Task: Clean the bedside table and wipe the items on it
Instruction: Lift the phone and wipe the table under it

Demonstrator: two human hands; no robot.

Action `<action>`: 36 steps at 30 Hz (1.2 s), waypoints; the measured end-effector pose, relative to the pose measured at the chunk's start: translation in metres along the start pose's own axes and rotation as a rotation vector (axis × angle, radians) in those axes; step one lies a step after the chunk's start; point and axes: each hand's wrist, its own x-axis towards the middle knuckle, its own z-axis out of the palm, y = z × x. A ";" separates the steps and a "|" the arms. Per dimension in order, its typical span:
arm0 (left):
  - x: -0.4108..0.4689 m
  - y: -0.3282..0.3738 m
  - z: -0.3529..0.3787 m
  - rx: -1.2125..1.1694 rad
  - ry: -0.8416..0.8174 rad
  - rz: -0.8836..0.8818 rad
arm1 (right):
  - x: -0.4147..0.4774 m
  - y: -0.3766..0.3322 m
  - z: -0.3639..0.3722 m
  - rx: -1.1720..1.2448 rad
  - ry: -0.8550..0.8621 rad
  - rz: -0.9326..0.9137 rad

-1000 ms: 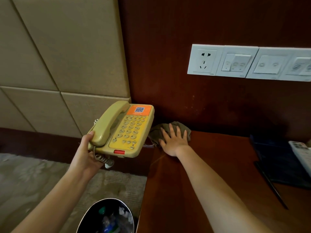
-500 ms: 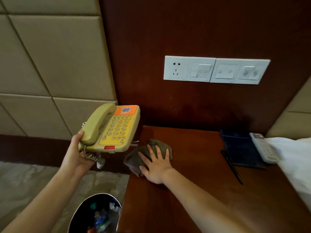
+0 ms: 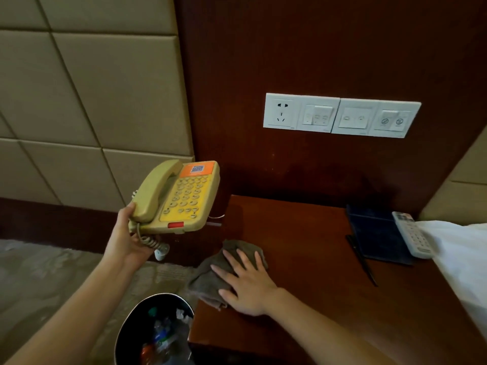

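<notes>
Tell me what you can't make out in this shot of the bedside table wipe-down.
Head view only:
1. Wooden tabletop beneath the grey-brown cloth: covered by the cloth and the right hand.
2. Underside of the beige corded telephone: faces away, left hand under it.
3. Button labels on the white remote control: too small, blurred.
4. Round black waste bin: cut off by the bottom edge.

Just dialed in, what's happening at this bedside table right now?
A person is wiping the bedside table. The left hand grips the yellow telephone, lifted clear of the tabletop off its left side. The right hand presses flat on a brown cloth at the table's front-left corner. A dark folder, pen and white remote lie on the right.
</notes>
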 end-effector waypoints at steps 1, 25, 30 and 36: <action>0.004 -0.001 -0.001 0.008 -0.008 -0.003 | 0.010 0.008 -0.005 0.002 0.011 0.030; 0.097 0.006 -0.027 0.180 -0.043 0.095 | 0.172 0.079 -0.067 -0.043 0.119 0.361; 0.080 0.007 -0.016 0.155 -0.049 0.057 | 0.143 0.057 -0.055 -0.034 0.117 0.265; 0.044 0.013 -0.008 0.128 -0.051 0.044 | 0.089 0.027 -0.031 -0.018 0.099 0.195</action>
